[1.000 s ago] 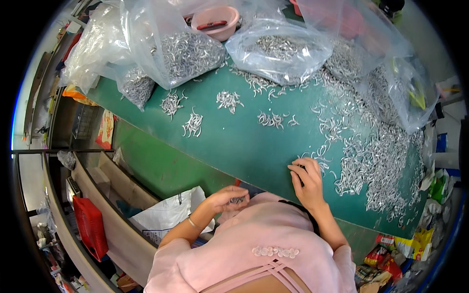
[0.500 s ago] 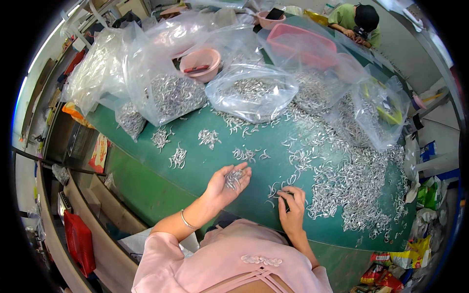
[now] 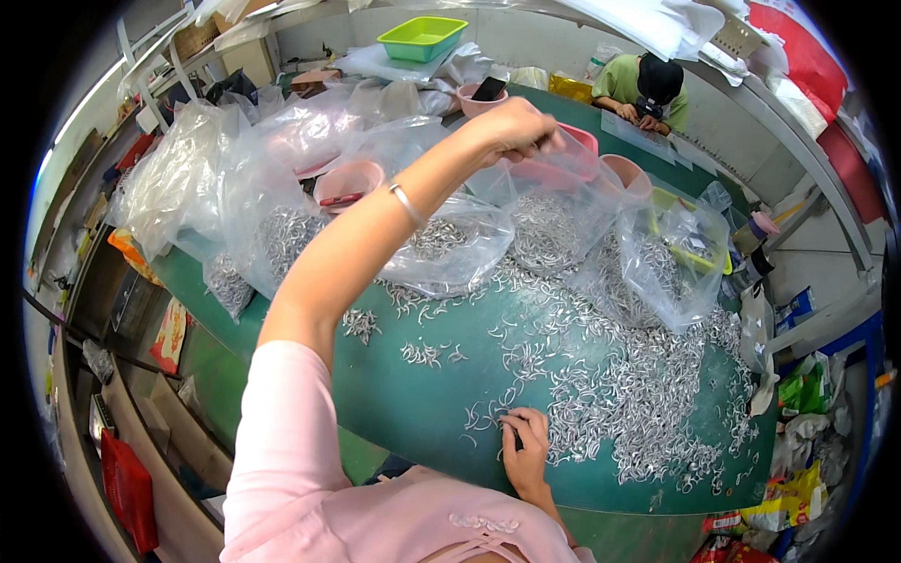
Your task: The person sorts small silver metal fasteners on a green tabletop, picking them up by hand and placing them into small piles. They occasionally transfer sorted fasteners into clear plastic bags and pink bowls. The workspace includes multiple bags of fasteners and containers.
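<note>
My left arm reaches up and across the table [image 3: 394, 403]. At its end my left hand [image 3: 522, 131] is closed in a fist, in front of a pink plastic tub [image 3: 584, 141]; what is inside the fist is hidden. Low over the near part of the table, my right hand [image 3: 527, 448] has its fingers bent together, the tips at a few loose curved silver metal pieces [image 3: 483, 416]. Whether a piece is pinched there does not show. To its right spreads a big heap of the same pieces [image 3: 648, 399]. Small separate piles [image 3: 359, 324] lie to the left.
Clear plastic bags of the metal pieces [image 3: 544, 235] line the far side. A pink bowl [image 3: 352, 183] holds a red-handled tool. Another bowl [image 3: 474, 101] has a phone on it. A green basin [image 3: 422, 38] stands at the back. A person in green [image 3: 624, 84] works at the far right.
My left hand, open with metal pieces on its palm before, has swung up and forward over the bags and closed. My right hand stays by the loose pieces. The view has shifted.
</note>
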`<state>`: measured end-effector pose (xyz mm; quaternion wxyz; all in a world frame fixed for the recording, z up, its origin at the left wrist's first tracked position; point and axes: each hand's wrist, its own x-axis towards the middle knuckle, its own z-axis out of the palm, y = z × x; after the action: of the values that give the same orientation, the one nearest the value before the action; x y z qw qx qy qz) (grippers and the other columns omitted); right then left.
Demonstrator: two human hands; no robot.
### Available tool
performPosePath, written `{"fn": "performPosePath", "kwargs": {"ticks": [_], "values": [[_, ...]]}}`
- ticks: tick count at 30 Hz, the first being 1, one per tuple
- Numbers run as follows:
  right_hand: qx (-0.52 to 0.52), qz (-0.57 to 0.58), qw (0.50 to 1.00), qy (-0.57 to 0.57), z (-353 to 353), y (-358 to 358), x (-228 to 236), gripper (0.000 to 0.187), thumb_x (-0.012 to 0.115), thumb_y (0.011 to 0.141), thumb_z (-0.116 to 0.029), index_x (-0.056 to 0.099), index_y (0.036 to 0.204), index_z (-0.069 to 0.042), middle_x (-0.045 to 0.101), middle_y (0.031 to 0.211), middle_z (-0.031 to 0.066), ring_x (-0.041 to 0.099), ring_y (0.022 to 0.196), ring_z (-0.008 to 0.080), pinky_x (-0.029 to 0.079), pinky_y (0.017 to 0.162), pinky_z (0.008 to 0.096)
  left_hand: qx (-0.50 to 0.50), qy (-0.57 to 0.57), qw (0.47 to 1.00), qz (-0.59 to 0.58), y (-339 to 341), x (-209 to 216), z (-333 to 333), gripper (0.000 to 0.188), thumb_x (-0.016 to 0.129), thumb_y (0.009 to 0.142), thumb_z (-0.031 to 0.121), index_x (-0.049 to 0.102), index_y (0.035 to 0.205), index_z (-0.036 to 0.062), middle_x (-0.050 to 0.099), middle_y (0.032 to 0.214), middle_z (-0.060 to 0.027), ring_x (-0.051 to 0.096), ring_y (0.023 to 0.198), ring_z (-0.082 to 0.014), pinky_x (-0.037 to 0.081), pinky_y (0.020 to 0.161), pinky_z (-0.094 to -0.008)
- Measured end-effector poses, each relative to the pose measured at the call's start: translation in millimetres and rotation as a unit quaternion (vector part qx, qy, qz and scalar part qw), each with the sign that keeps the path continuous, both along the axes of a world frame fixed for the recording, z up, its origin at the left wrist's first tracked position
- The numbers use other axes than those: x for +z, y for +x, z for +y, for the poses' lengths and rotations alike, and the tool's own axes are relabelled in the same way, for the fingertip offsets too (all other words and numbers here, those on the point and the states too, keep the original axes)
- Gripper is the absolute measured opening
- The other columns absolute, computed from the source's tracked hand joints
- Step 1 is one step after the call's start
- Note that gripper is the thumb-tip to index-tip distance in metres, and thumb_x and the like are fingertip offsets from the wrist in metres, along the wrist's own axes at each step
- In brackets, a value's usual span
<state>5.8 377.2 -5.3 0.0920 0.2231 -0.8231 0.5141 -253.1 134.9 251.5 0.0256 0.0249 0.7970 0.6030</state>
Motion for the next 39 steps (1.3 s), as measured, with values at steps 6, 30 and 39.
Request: {"fn": "performPosePath", "kwargs": {"ticks": [6,30,39], "values": [[-0.009,-0.003,1.0,-0.009,2.1,-4.3,-2.7,0.013,0.064,0.079,0.003,0.067,0.091,-0.001,0.061,0.095,0.0118,0.055,0.094,0.0311,0.045,0.083,0.0395,-0.184,-0.54,0.813,-0.115,-38.9,-20.1,38.8,0.021,0.058,0.082,0.022,0.069,0.072,0.0069,0.055,0.059,-0.0002,0.042,0.043,-0.008,0.031,0.039,-0.0238],[0.012,-0.011,0.999,-0.035,-4.0,-7.3,-8.8,0.015,0.063,0.078,0.007,0.064,0.091,0.001,0.061,0.091,0.0135,0.057,0.086,0.0315,0.046,0.074,0.0388,-0.17,-0.508,0.825,0.18,-89.1,-52.7,33.3,0.029,0.064,0.081,0.026,0.072,0.102,0.0074,0.07,0.099,-0.0162,0.067,0.09,-0.0322,0.051,0.082,-0.0378],[0.009,-0.011,1.0,-0.016,-5.1,-9.1,-7.8,0.013,0.064,0.078,0.005,0.065,0.09,0.001,0.061,0.091,0.0121,0.056,0.087,0.0313,0.045,0.078,0.0401,0.104,-0.113,0.913,0.377,106.1,-137.4,24.8,0.017,0.056,0.085,-0.005,0.062,0.1,0.0009,0.064,0.099,-0.0111,0.062,0.094,-0.0222,0.049,0.083,-0.0359]]}}
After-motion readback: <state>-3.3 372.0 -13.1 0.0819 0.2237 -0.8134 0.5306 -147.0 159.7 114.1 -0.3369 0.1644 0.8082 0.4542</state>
